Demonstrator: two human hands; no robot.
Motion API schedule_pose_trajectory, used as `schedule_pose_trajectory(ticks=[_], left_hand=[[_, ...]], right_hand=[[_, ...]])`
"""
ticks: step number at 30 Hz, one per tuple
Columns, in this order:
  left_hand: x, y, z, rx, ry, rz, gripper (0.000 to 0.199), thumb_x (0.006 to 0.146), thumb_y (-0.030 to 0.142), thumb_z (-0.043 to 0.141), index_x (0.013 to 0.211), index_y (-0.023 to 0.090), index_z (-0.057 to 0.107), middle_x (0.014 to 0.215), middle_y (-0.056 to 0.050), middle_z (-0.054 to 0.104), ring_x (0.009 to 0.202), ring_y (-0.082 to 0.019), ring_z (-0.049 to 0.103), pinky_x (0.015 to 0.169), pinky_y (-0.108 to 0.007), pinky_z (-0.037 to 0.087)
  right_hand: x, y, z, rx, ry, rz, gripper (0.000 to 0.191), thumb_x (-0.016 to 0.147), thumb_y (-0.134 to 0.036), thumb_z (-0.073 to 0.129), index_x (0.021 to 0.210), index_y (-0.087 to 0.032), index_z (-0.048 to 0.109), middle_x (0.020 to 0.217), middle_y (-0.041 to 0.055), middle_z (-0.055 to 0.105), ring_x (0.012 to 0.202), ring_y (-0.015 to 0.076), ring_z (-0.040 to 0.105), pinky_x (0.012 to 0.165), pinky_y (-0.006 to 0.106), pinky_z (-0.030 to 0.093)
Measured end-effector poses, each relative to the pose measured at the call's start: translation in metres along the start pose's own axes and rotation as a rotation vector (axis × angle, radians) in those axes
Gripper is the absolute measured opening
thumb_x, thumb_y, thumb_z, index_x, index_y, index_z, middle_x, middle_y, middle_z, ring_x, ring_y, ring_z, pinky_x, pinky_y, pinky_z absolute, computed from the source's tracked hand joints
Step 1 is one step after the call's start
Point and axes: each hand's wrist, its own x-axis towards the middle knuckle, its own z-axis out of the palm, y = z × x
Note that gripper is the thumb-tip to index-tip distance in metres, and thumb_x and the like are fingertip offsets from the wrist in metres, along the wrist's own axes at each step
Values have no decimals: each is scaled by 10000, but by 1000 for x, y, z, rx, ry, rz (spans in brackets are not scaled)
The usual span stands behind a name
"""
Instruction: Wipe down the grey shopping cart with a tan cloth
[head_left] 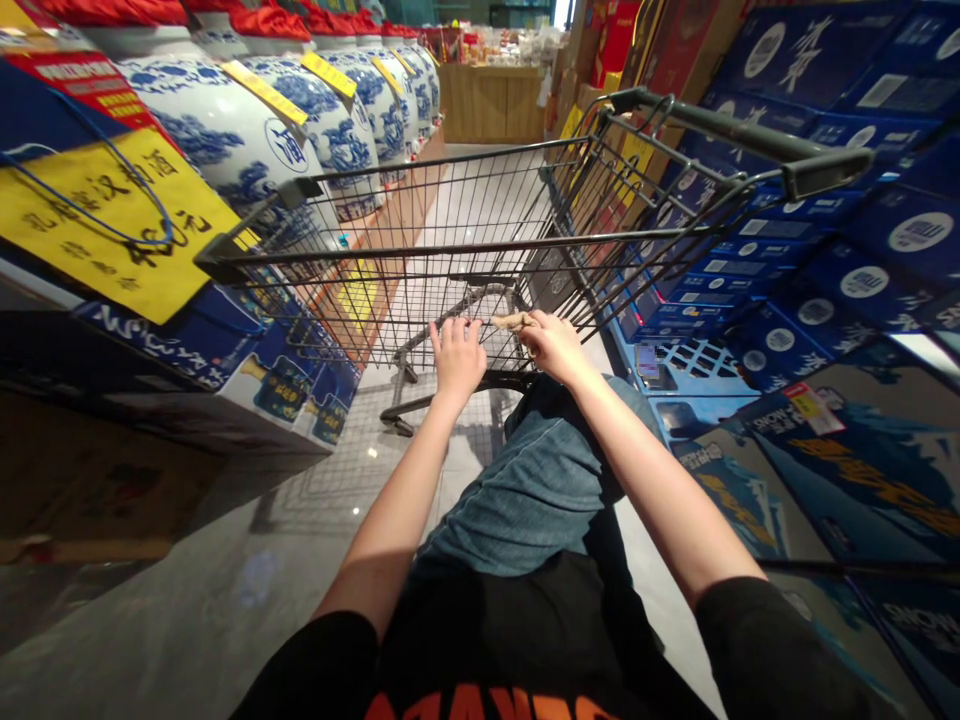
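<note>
A dark wire shopping cart (480, 243) stands sideways across the aisle in front of me. My left hand (458, 360) rests against the lower wires of its near side, palm down, with the fingers spread and nothing in them. Just right of it, my right hand (553, 345) is closed on a crumpled tan cloth (511, 321), which sticks out to the left from the fingers near the same wires. The cart's handle (750, 135) is at the upper right.
Blue-and-white jars (217, 120) with red covers line the left side. A yellow price sign (112, 220) hangs on a box at the near left. Blue cartons (810, 60) are stacked on the right, near a light-blue pallet (705, 368). A wooden counter (491, 103) stands far ahead.
</note>
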Motion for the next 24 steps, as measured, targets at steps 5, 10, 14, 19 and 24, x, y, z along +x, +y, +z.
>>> schedule_pose_trajectory(ticks=[5, 10, 14, 19, 24], left_hand=[[0, 0, 0, -2, -3, -3, 492, 955, 176, 478, 1422, 164, 629, 1446, -172, 612, 1428, -357, 491, 1313, -620, 190], [0, -1, 1, -14, 8, -2, 487, 952, 177, 489, 1418, 170, 629, 1446, -172, 613, 1431, -358, 489, 1314, -625, 190], [0, -1, 2, -14, 14, 2, 489, 949, 176, 485, 1416, 167, 630, 1446, -170, 610, 1433, -352, 487, 1316, -625, 184], [0, -2, 3, -25, 17, 4, 491, 946, 175, 479, 1413, 166, 631, 1436, -174, 614, 1430, -351, 488, 1315, -632, 188], [1, 1, 1, -26, 14, -12, 495, 903, 152, 526, 1382, 156, 651, 1406, -179, 626, 1416, -364, 493, 1315, -638, 189]], right_hand=[[2, 4, -6, 14, 194, 69, 214, 924, -159, 575, 1044, -187, 750, 1248, 147, 670, 1132, 277, 602, 954, 409, 501], [2, 13, -1, 94, 435, 138, 323, 1005, -285, 472, 1191, -206, 725, 1424, 147, 606, 1321, 330, 572, 1071, 533, 494], [6, 26, 3, 37, 624, 135, 408, 1061, -321, 388, 1359, -242, 655, 1518, 142, 541, 1508, 330, 435, 1193, 622, 395], [22, 36, 5, -31, 800, 93, 459, 1108, -342, 316, 1490, -250, 554, 1600, 166, 493, 1651, 265, 159, 1267, 679, 258], [32, 13, 13, 61, 488, -102, 474, 1119, -356, 263, 1255, -242, 703, 1657, 75, 462, 1634, 187, 227, 1330, 549, 243]])
